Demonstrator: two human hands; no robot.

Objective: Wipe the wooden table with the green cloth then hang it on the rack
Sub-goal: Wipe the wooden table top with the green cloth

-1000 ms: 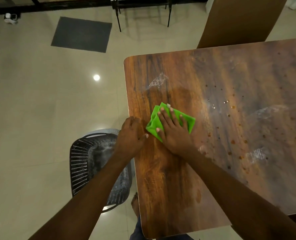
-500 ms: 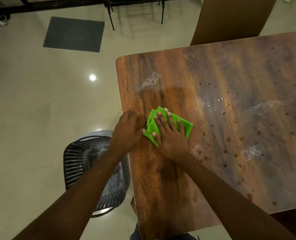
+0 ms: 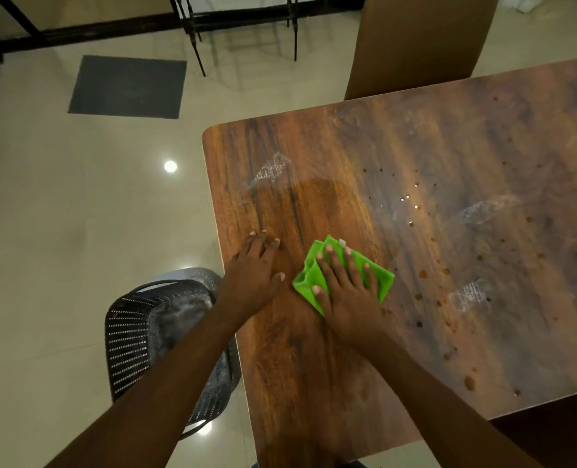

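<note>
My right hand (image 3: 346, 292) lies flat on the folded green cloth (image 3: 383, 280) and presses it onto the wooden table (image 3: 314, 366), near the table's left side. My left hand (image 3: 251, 275) rests flat on the bare wood just left of the cloth, fingers apart, holding nothing. The tabletop to the right of the cloth carries brown spots, water drops and whitish smears. A thin black metal frame (image 3: 196, 35) stands on the floor at the back; whether it is the rack I cannot tell.
A black perforated plastic basket (image 3: 138, 342) stands on the tiled floor against the table's left edge. A dark mat (image 3: 128, 86) lies on the floor farther back. A brown chair back (image 3: 415, 45) rises behind the table's far edge.
My right hand has slid the cloth a little to the right, away from my left hand. My left hand has opened flat on the wood by the table's left edge.
</note>
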